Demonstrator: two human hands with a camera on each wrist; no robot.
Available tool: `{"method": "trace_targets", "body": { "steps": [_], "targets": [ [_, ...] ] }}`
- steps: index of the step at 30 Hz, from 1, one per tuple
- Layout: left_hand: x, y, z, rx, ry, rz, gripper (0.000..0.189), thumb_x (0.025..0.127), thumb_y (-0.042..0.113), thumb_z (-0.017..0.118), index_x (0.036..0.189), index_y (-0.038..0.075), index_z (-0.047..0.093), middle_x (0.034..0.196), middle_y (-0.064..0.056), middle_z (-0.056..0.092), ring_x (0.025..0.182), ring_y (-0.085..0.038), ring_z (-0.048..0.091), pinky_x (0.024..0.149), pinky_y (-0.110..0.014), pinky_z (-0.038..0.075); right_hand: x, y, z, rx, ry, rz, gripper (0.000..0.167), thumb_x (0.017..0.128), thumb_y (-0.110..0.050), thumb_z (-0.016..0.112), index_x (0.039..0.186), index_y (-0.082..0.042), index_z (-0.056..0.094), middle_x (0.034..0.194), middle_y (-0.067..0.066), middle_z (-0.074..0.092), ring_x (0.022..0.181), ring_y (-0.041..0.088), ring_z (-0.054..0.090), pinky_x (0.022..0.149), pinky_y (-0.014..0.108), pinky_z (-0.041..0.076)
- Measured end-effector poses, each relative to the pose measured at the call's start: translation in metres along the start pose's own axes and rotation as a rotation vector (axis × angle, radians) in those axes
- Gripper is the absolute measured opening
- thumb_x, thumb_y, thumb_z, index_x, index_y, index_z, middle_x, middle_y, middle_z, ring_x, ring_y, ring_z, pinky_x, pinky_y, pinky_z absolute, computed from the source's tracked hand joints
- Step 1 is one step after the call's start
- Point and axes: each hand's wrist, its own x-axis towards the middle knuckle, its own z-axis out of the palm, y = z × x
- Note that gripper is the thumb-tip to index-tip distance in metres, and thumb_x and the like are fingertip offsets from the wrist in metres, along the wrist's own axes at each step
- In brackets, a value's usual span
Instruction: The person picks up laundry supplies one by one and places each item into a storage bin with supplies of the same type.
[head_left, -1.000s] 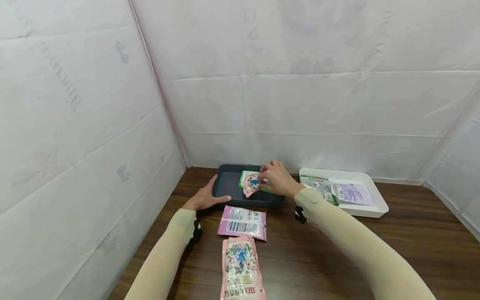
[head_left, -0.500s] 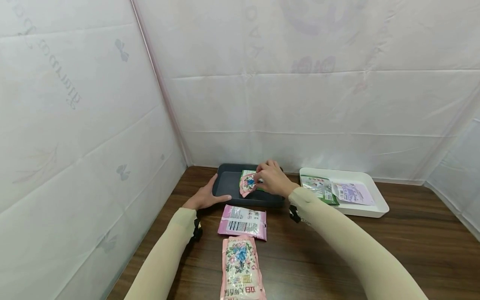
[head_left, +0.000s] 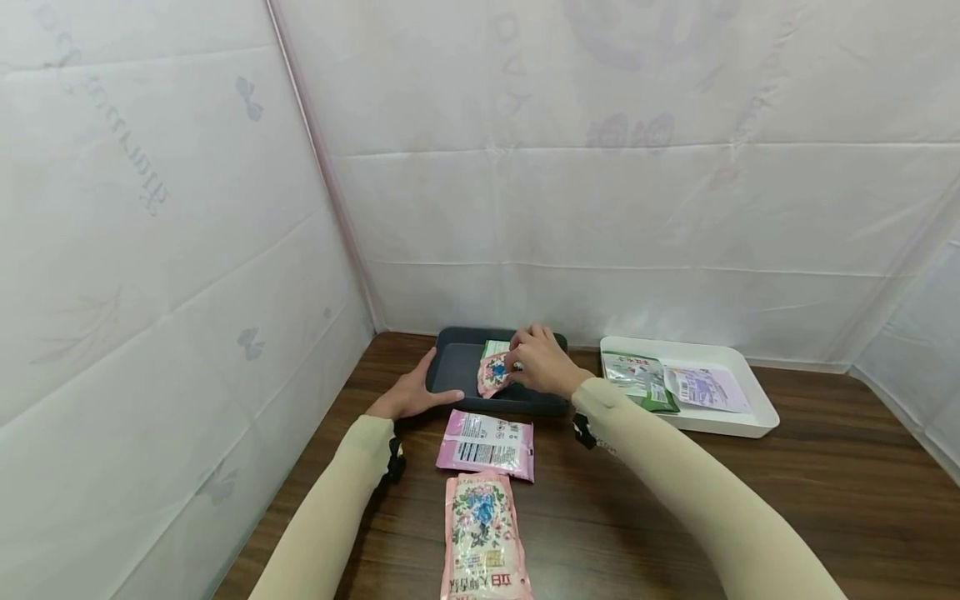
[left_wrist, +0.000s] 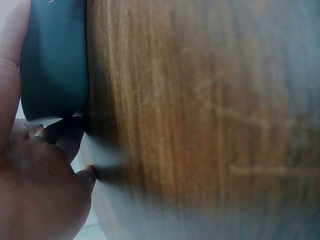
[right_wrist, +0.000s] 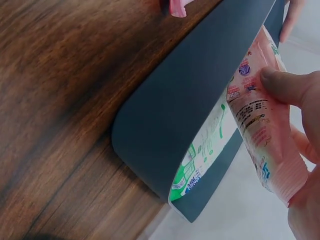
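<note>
A small floral pouch [head_left: 492, 375] is held tilted over the right half of a dark tray [head_left: 456, 367]; the right hand [head_left: 546, 362] pinches it between thumb and fingers. Beneath it, a green-and-white packet [right_wrist: 205, 145] lies in the tray; whether the two touch cannot be told. The left hand [head_left: 408, 394] rests against the tray's near left corner, fingers and thumb extended. In front of the tray, a purple-pink packet [head_left: 486, 446] lies on the wood-grain table [head_left: 637, 500], with a larger pink pouch [head_left: 483, 533] at its near edge. To the right, a white tray [head_left: 731, 427] contains a green packet [head_left: 637, 379] beside a lavender packet [head_left: 705, 388].
</note>
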Motion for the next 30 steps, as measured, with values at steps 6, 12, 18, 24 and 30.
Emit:
{"method": "trace_targets", "body": {
  "steps": [6,12,18,24,30],
  "targets": [
    [-0.0001,0.0006,0.0003,-0.003,-0.001,0.000,0.124,0.081,0.071,0.074,0.167,0.019,0.000,0.170,-0.020,0.013,0.152,-0.046,0.024,0.118,-0.063,0.027,0.0007,-0.0020,0.0027,-0.002,-0.019,0.005,0.007,0.090,-0.031,0.082,0.092,-0.025,0.082,0.117,0.006,0.067,0.105,0.029,0.048,0.096,0.050,0.038],
    [0.0004,0.0014,0.0003,-0.004,-0.003,-0.002,0.124,0.082,0.070,0.074,0.167,0.019,0.000,0.170,-0.021,0.013,0.152,-0.046,0.024,0.118,-0.064,0.027,0.0009,-0.0037,0.0016,0.015,-0.041,0.017,0.008,0.090,-0.032,0.082,0.093,-0.024,0.083,0.118,0.007,0.068,0.107,0.031,0.048,0.098,0.052,0.038],
    [0.0005,0.0018,-0.0002,-0.007,0.001,-0.001,0.122,0.083,0.068,0.074,0.167,0.019,0.000,0.170,-0.021,0.013,0.152,-0.046,0.023,0.118,-0.064,0.026,0.0023,-0.0045,0.0005,0.034,-0.101,0.055,0.012,0.090,-0.036,0.081,0.095,-0.026,0.083,0.120,0.007,0.069,0.112,0.032,0.047,0.098,0.053,0.039],
    [0.0008,-0.0006,0.0007,0.001,-0.001,0.003,0.124,0.082,0.070,0.074,0.167,0.018,0.000,0.170,-0.021,0.013,0.152,-0.046,0.023,0.118,-0.064,0.027,0.0031,-0.0038,0.0019,0.042,-0.172,0.087,0.012,0.092,-0.038,0.079,0.098,-0.029,0.082,0.124,0.004,0.068,0.115,0.032,0.046,0.095,0.053,0.040],
    [0.0004,-0.0007,0.0011,0.004,-0.001,0.006,0.124,0.082,0.071,0.073,0.167,0.019,0.000,0.170,-0.020,0.012,0.151,-0.046,0.024,0.118,-0.064,0.027,0.0005,-0.0040,-0.0004,0.045,-0.206,0.087,0.008,0.092,-0.036,0.080,0.098,-0.031,0.081,0.122,0.004,0.068,0.109,0.031,0.047,0.092,0.054,0.039]
  ]
}}
